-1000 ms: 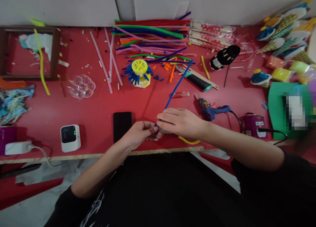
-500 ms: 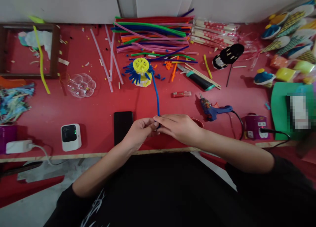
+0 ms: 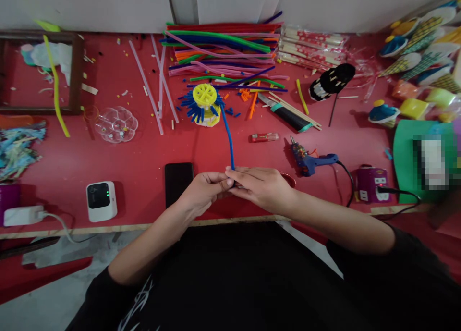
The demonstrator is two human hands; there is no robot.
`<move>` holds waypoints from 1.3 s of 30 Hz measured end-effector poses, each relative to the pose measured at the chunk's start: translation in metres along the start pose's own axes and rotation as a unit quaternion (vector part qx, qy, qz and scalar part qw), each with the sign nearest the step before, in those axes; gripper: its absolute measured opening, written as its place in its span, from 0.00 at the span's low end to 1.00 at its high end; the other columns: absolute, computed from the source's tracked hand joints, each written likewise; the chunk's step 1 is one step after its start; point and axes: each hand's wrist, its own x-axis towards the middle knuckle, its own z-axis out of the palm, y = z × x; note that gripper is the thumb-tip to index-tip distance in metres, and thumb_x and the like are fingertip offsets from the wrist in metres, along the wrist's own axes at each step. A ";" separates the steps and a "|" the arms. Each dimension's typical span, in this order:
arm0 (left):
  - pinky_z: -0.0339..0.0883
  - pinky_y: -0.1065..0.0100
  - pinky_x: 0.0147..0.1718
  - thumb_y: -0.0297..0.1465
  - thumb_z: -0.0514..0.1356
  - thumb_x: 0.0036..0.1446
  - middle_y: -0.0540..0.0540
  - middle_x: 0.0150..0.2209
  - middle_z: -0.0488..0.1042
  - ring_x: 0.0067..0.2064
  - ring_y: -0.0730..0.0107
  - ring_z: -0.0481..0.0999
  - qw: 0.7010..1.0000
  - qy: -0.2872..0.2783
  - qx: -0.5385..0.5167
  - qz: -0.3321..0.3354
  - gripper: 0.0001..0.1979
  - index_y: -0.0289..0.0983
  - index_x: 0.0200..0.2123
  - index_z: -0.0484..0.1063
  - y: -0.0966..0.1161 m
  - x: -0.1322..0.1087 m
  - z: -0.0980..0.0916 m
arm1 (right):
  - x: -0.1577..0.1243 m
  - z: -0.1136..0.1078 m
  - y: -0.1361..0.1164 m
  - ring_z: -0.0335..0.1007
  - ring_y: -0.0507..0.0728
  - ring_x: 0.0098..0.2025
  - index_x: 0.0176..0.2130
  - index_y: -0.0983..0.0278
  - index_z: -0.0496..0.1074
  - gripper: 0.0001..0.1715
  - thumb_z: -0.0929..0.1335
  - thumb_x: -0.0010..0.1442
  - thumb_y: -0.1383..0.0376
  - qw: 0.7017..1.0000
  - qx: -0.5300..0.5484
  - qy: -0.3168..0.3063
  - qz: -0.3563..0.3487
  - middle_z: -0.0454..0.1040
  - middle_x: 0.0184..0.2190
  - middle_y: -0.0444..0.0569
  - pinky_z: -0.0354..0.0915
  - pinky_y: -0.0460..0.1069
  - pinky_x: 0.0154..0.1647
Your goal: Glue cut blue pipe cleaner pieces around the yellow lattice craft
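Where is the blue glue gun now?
In the head view, the glue gun lies right of centre on the red table, between the right hand and the purple socket box.

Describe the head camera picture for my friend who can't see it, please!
The left hand and right hand hold a blue pipe cleaner over a red table. Beyond are a yellow-and-blue craft and colourful pipe cleaners; a glue gun lies to the right.

Blue pipe cleaner (image 3: 229,141): left hand (image 3: 205,192) and right hand (image 3: 264,189) pinch near end | far end: perhaps touches yellow-and-blue model (image 3: 204,96) | black phone (image 3: 177,181): lies by left hand | glue gun (image 3: 310,162): lies right
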 end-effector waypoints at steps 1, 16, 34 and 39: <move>0.74 0.62 0.49 0.39 0.77 0.40 0.47 0.31 0.83 0.38 0.67 0.83 1.000 -0.008 0.003 -0.006 0.15 0.37 0.29 0.82 0.001 0.000 -0.002 | 0.000 -0.001 -0.001 0.81 0.55 0.48 0.53 0.63 0.75 0.16 0.67 0.69 0.62 1.000 0.016 0.000 0.000 0.82 0.49 0.50 0.77 0.49 0.52; 0.70 0.70 0.39 0.36 0.78 0.35 0.49 0.25 0.80 0.30 0.75 0.77 0.998 -0.026 0.049 -0.013 0.15 0.35 0.24 0.81 0.007 0.000 0.000 | -0.008 -0.004 -0.008 0.80 0.56 0.51 0.64 0.65 0.65 0.31 0.70 0.65 0.66 0.997 0.069 0.024 -0.011 0.80 0.53 0.53 0.77 0.49 0.54; 0.76 0.61 0.45 0.40 0.80 0.27 0.51 0.25 0.80 0.32 0.69 0.81 0.999 0.015 -0.045 -0.021 0.20 0.37 0.23 0.79 -0.006 0.002 0.010 | -0.014 0.002 -0.016 0.78 0.54 0.54 0.67 0.63 0.60 0.29 0.65 0.69 0.70 0.994 0.077 0.076 0.026 0.78 0.55 0.53 0.76 0.49 0.54; 0.74 0.68 0.40 0.38 0.79 0.32 0.52 0.25 0.81 0.31 0.73 0.79 0.998 0.060 -0.002 0.025 0.17 0.37 0.24 0.80 -0.004 0.000 0.005 | -0.031 -0.004 -0.008 0.79 0.56 0.49 0.60 0.62 0.65 0.21 0.66 0.69 0.65 0.993 0.063 0.071 0.072 0.81 0.49 0.52 0.76 0.51 0.51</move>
